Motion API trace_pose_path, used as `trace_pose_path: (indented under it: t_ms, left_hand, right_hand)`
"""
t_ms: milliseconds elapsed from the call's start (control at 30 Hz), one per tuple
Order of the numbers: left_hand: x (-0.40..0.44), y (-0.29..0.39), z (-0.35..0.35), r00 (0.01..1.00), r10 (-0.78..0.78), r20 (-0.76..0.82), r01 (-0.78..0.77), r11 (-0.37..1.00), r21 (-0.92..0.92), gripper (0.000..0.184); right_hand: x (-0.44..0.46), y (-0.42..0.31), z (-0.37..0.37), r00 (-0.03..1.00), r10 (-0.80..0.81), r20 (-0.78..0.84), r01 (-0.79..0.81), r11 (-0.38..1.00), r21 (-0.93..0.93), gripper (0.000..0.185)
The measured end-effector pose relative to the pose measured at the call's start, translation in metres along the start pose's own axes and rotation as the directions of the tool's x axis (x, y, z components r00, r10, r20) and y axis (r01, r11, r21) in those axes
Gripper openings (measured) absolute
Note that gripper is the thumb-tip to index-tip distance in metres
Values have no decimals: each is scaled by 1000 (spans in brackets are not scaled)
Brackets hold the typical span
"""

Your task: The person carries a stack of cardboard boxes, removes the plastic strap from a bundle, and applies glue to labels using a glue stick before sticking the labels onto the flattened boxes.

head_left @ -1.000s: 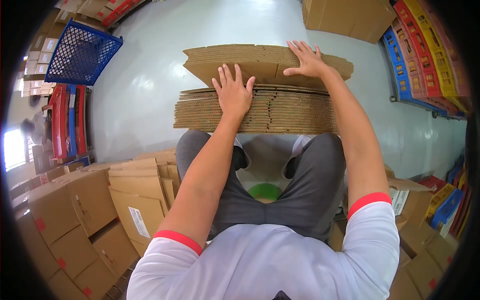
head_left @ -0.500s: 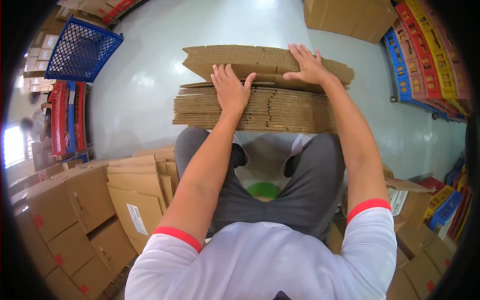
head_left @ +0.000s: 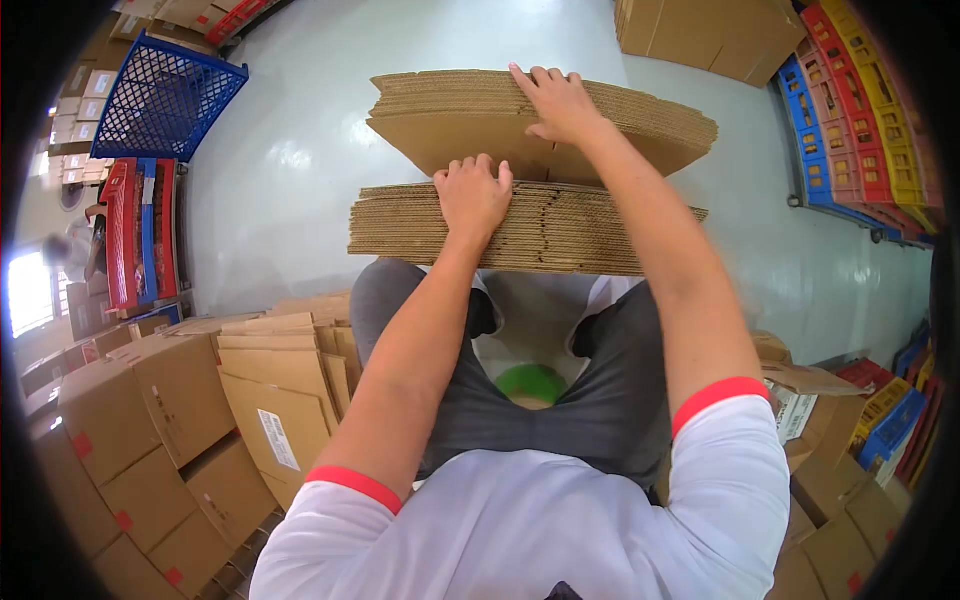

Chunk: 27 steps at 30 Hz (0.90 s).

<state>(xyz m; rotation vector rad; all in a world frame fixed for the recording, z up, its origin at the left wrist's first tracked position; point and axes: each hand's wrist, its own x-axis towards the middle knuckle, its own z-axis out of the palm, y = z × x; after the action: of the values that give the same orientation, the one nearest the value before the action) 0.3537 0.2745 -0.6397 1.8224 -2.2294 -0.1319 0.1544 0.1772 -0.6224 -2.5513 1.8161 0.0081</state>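
Note:
Two thick bundles of flattened cardboard boxes stand on edge on the floor in front of my knees. My left hand (head_left: 474, 203) lies on the near bundle (head_left: 590, 230), its bent fingers hooked over the back edge of the sheets. The far bundle (head_left: 455, 135) leans away, showing its flat brown face, with a gap between it and the near one. My right hand (head_left: 562, 108) is on the far bundle, fingers over its upper edges and thumb against the face. The fingertips behind the sheets are partly hidden.
A blue mesh crate (head_left: 165, 100) and red crates (head_left: 125, 235) stand on the left. Colourful stacked crates (head_left: 850, 120) and a large carton (head_left: 700, 35) are at the far right. Stacked cartons (head_left: 150, 480) and flattened cardboard (head_left: 275, 385) lie close on my left.
The far bundle has moved away from the near one and tilted, widening the gap. My right hand has shifted left and forward along it. My left hand's fingers have curled in.

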Motion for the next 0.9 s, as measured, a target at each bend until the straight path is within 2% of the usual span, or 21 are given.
trace_pose_path:
  t_ms: [33,67,100,167,200,267,400,467,500,567,633,667,700,767,800,833,867,900]
  left_hand:
    - [-1,0,-1,1000,17,-3,-17,1000,4,36]
    - [2,-2,-1,1000,28,-10,-28,1000,10,36]
    - [4,-2,-1,1000,18,-12,-17,1000,13,36]
    - [1,-1,-5,1000,24,0,-24,999,-36,34]
    - [1,-1,-8,999,28,-17,-28,999,-30,34]
    - [1,-3,-7,1000,21,-21,-22,999,-37,35]
    - [0,-10,-2,997,10,-75,-14,999,-51,35]
    - [-2,-10,-2,997,1,-83,-8,997,-77,34]
    - [-3,-9,-2,995,-18,-98,10,996,-88,32]
    - [-7,-9,-1,992,-47,-119,33,993,-111,31]
    - [-6,-12,1,995,-75,-60,64,984,-166,28]
    - [-5,-13,-4,996,-86,0,84,977,-196,24]
    - [-6,-15,-7,996,-87,-21,81,976,-205,24]
    - [-11,-13,-16,972,-209,-105,117,822,-558,23]
    - [-13,-10,-27,943,-307,127,301,625,-720,36]
    - [-20,3,-30,947,-298,116,285,625,-727,36]
    - [-32,21,-31,911,-401,92,224,297,-928,51]
    - [-48,31,-35,887,-451,97,166,117,-979,60]
  right_hand:
    - [12,-6,0,997,59,58,-59,998,0,122]
    - [16,-9,0,998,53,-34,-52,998,20,104]
    - [22,-10,-4,999,41,-34,-41,999,21,104]
    - [26,-10,-15,991,70,114,-82,991,105,89]
    - [26,-11,-16,992,57,113,-68,994,90,89]
    - [18,-21,-12,984,134,119,-153,973,175,87]
    - [-7,-32,-20,989,120,84,-133,976,174,89]
    - [-20,-29,-32,989,136,-56,-123,974,191,86]
    - [-23,-25,-44,991,126,-54,-115,978,174,86]
    - [-29,-21,-89,974,149,-172,-102,961,258,88]
    - [-38,-30,-150,960,130,-248,-63,964,260,85]
    - [-45,-35,-180,930,124,-346,-11,950,311,84]
    - [-56,-40,-212,890,125,-439,45,934,356,83]
    - [-87,-60,-281,812,123,-570,130,914,384,80]
    - [-107,-67,-310,780,145,-609,109,927,360,80]
    - [-128,-74,-334,746,166,-645,86,937,340,80]
    - [-148,-82,-353,713,241,-659,99,895,435,79]
    - [-168,-89,-368,681,314,-662,123,842,526,79]
